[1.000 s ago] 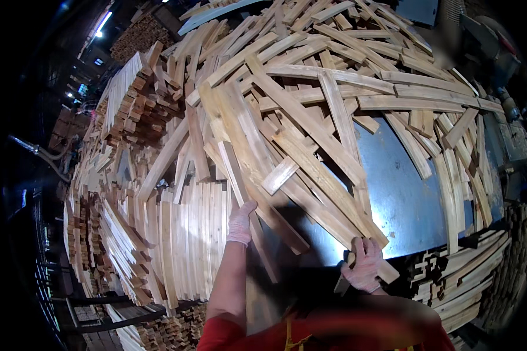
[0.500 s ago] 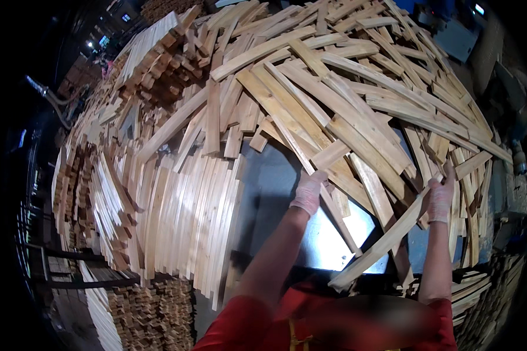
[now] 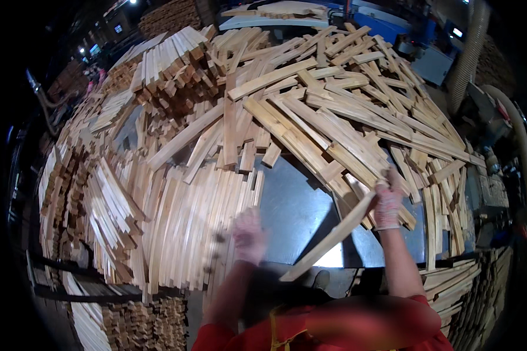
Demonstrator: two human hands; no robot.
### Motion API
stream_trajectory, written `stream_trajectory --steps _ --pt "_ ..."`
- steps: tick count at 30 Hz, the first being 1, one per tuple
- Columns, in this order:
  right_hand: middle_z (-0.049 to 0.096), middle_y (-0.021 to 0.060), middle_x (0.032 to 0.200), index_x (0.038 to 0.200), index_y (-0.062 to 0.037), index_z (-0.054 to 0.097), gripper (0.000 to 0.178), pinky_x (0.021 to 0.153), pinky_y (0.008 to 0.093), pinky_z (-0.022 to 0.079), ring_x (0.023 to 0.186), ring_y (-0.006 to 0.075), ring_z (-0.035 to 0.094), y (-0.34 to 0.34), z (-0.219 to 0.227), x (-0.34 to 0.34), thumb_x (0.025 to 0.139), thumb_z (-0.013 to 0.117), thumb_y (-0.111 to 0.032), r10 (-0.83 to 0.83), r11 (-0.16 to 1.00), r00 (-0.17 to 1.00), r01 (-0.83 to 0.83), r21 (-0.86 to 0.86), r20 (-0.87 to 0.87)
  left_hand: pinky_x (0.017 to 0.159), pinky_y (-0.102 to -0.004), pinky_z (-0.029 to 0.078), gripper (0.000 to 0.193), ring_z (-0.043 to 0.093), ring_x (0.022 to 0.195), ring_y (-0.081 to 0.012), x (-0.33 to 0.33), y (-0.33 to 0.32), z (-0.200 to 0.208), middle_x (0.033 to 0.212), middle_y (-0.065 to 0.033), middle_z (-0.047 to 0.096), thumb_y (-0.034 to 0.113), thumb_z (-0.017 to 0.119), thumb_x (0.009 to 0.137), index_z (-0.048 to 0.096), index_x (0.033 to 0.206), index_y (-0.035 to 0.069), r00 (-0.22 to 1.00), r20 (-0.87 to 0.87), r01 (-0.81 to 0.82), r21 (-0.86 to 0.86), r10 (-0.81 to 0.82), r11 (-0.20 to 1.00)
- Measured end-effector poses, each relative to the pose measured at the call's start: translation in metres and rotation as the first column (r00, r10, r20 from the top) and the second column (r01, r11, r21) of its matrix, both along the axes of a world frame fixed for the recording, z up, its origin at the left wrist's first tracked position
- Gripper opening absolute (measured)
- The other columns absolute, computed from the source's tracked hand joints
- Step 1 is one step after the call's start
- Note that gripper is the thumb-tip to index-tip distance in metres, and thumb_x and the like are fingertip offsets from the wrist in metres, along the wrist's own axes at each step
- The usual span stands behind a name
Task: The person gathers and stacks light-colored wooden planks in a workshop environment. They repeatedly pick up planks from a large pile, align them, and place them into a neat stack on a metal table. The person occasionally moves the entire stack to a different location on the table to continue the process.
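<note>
Fingers of the gloved right hand (image 3: 387, 202) are wrapped around the upper end of a long pale wooden slat (image 3: 329, 241), which slants down and to the left across the dark shiny metal tabletop (image 3: 290, 205) until its lower end reaches the near edge of the table. That hand sits right at the fringe of the big loose heap of pale wooden slats (image 3: 334, 117), which covers the far and right parts of the table and lies crisscrossed in every direction. The gloved left hand (image 3: 249, 234) is blurred; it hovers over the bare metal just beside the neat row of slats lying side by side (image 3: 193, 228) on the left, and whether its fingers are spread or curled cannot be told, nor whether they touch anything. Both forearms come up from the lower edge, out of red sleeves (image 3: 386, 322).

Farther left, more slats stand stacked in tilted bundles (image 3: 105, 205) along the table's rim, and a tidy block of squared pieces (image 3: 170, 58) rests at the far left of the heap. Below the table edge on the right, further slats are piled in layers (image 3: 457, 281). A blue machine (image 3: 416, 35) and a pale ribbed hose (image 3: 471, 52) stand beyond the heap at the upper right.
</note>
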State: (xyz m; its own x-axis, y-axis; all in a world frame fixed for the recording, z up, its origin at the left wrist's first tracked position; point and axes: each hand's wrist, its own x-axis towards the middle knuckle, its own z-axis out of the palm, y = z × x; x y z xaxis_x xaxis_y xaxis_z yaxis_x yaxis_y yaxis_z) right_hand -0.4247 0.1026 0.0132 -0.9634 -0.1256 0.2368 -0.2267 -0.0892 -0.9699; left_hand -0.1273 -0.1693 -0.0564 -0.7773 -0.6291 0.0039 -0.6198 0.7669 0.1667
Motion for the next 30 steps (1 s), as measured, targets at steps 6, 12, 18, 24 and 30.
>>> stream_trajectory --steps 6,12,18,24,30 --pt "0.066 0.0158 0.141 0.162 -0.0041 0.049 0.080 0.114 0.0347 0.047 0.130 0.0258 0.061 -0.073 -0.031 0.071 0.086 0.073 -0.008 0.135 0.991 0.965 -0.128 -0.045 0.227 0.109 -0.0474 0.051 0.069 0.062 0.133 -0.0426 0.009 0.062 0.014 0.151 -0.0240 0.062 0.048 0.074 0.094 0.062 0.144 0.003 0.977 -0.113 0.208 0.700 -0.181 0.683" --pt "0.060 0.0239 0.147 0.156 -0.0059 0.053 0.078 0.120 0.0509 0.043 0.138 0.0438 0.054 -0.016 -0.069 0.071 0.086 0.079 -0.027 0.057 0.633 0.973 0.139 0.762 -0.226 0.107 -0.0462 0.052 0.050 0.066 0.123 -0.0362 0.040 0.046 -0.017 0.140 -0.0143 0.067 0.033 0.076 0.090 0.070 0.129 0.003 0.988 -0.149 0.001 0.272 0.041 0.962" --pt "0.062 0.0201 0.133 0.156 -0.0079 0.045 0.091 0.112 0.0501 0.047 0.130 0.0406 0.057 0.075 -0.091 0.037 0.076 0.085 -0.024 -0.001 0.208 0.966 0.253 0.945 -0.258 0.125 -0.0559 0.033 0.084 0.044 0.148 -0.0398 0.034 0.022 -0.032 0.161 -0.0187 0.046 0.033 0.069 0.092 0.037 0.163 0.003 0.997 0.045 -0.048 -0.162 0.056 0.986" --pt "0.069 0.0241 0.129 0.143 -0.0032 0.061 0.074 0.107 0.0454 0.052 0.119 0.0396 0.067 0.067 -0.086 0.061 0.077 0.085 -0.026 0.122 0.535 0.992 -0.089 0.840 0.028 0.125 -0.0576 0.033 0.088 0.045 0.152 -0.0414 0.008 0.033 -0.036 0.163 -0.0251 0.046 0.044 0.073 0.094 0.038 0.164 0.002 0.948 0.170 0.316 -0.411 -0.269 0.855" --pt "0.075 0.0159 0.117 0.143 -0.0005 0.063 0.065 0.096 0.0361 0.056 0.104 0.0231 0.070 -0.001 -0.047 0.106 0.089 0.084 -0.029 0.343 0.835 0.709 -0.531 0.146 0.616 0.125 -0.0419 0.039 0.119 0.045 0.155 -0.0370 -0.043 0.143 0.001 0.168 -0.0276 0.042 0.044 0.089 0.082 0.023 0.170 -0.001 0.994 -0.103 0.107 0.875 -0.036 0.472"
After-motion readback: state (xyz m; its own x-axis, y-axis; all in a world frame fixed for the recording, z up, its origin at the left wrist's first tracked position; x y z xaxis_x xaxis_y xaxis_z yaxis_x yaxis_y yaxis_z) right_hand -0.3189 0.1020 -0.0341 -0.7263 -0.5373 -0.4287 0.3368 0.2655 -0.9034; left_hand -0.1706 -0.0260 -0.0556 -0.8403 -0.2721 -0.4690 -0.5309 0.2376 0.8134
